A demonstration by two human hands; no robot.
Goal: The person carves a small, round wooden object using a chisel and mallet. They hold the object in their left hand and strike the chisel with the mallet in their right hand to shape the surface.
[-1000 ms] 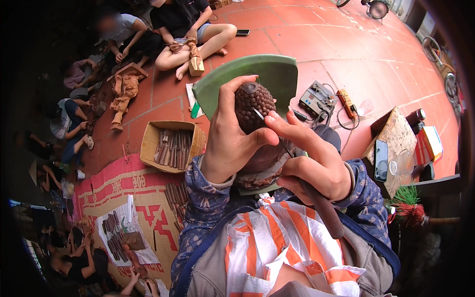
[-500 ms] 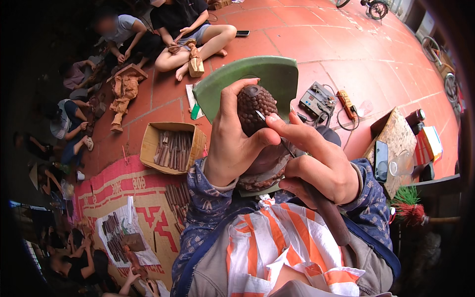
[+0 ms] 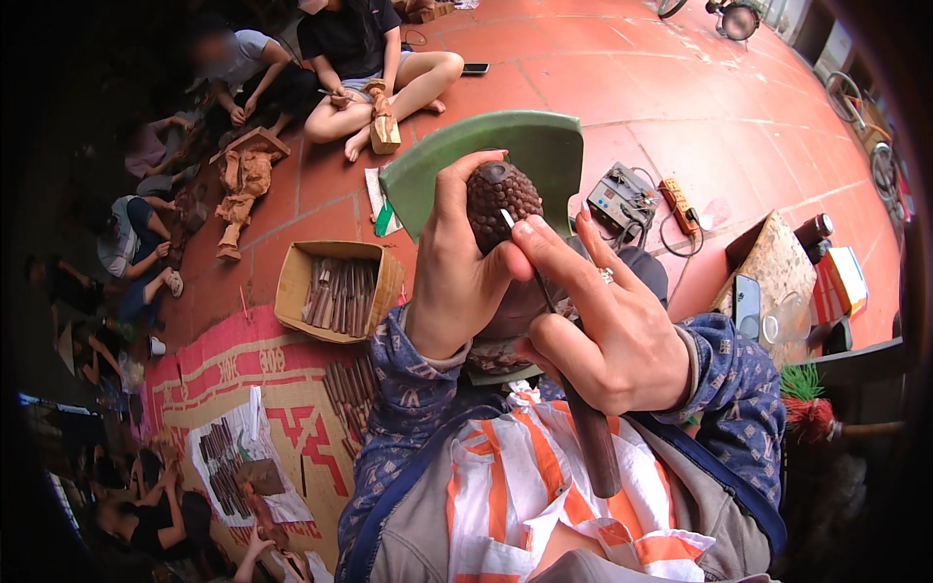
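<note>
now left fingers (image 3: 452, 189) are clasping a knobbly carved head (image 3: 499, 202); right fingers (image 3: 566, 255) are gripping a carving chisel (image 3: 592, 442).

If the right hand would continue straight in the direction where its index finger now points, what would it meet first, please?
The right hand would most likely meet the brown, knobbly carving first, with its thin-bladed tool leading; whether the fingertip touches it now is unclear.
</note>
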